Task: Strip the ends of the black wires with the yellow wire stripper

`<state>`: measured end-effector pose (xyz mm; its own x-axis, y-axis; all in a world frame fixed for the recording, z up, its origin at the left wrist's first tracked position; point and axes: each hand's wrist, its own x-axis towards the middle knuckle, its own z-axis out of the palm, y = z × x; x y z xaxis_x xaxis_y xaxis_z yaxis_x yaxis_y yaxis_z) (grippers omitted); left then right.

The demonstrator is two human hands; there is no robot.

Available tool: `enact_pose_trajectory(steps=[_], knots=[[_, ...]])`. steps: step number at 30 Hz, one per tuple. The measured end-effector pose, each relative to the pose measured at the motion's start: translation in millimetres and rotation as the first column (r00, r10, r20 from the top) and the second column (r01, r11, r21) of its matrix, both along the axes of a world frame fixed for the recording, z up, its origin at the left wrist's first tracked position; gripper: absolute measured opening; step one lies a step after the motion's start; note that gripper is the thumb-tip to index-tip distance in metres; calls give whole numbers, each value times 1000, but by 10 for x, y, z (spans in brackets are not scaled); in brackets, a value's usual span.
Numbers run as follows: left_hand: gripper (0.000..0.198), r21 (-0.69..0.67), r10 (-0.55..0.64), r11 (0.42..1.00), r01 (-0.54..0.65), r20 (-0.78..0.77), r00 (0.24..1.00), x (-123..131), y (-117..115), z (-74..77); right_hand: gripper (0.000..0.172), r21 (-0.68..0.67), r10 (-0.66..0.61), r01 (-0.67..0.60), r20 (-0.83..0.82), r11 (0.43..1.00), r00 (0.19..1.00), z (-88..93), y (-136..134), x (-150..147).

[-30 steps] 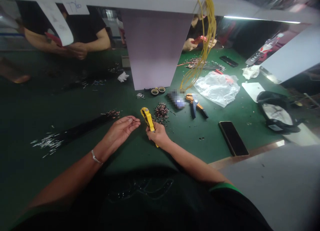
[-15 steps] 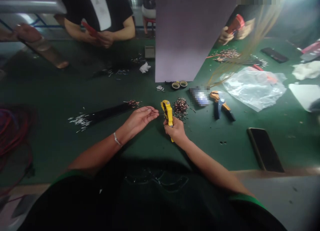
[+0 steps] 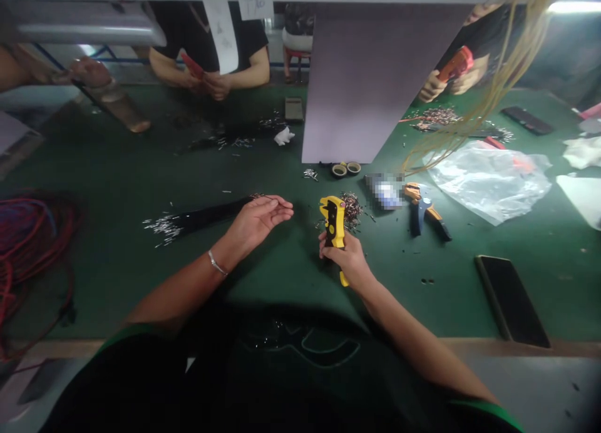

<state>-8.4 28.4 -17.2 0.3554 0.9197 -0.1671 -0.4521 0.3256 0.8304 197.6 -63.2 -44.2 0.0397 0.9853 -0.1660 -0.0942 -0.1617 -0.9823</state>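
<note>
The yellow wire stripper (image 3: 333, 223) stood clenched in the closed right hand (image 3: 346, 262), just beside loose wire pieces (image 3: 352, 208); the left hand (image 3: 258, 221) lay half open, apparently empty, and a slack grip could drop the tool and scatter them.

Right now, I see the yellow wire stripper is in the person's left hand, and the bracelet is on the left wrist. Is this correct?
Not quite. The yellow wire stripper is in the right hand, not the left; the head view shows this. The bracelet is on the left wrist, as you said.
</note>
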Motion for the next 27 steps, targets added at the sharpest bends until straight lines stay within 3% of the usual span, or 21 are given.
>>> enact_pose_trajectory(steps=[5, 10, 15, 20, 24, 27], knots=[[9, 78, 64, 995, -62, -33, 997, -96, 61, 112, 32, -14, 35, -34, 99, 999, 994, 59, -99, -83], [10, 119, 97, 989, -86, -95, 991, -133, 54, 164, 34, -19, 202, -201, 148, 979, 968, 84, -152, -128], [10, 142, 121, 984, -104, -116, 986, -163, 59, 228, 37, -55, 325, -332, 393, 942, 860, 250, -231, -152], [10, 175, 136, 978, -112, -129, 982, -188, 67, 259, 32, -133, 514, -512, 438, 849, 738, 453, -340, -160], [10, 185, 126, 978, -96, -156, 980, -172, 33, 259, 34, -224, 595, -559, 438, 799, 674, 469, -386, -129], [10, 162, 122, 982, -94, -173, 977, -165, 20, 244, 33, -239, 589, -547, 460, 803, 664, 413, -349, -68]])
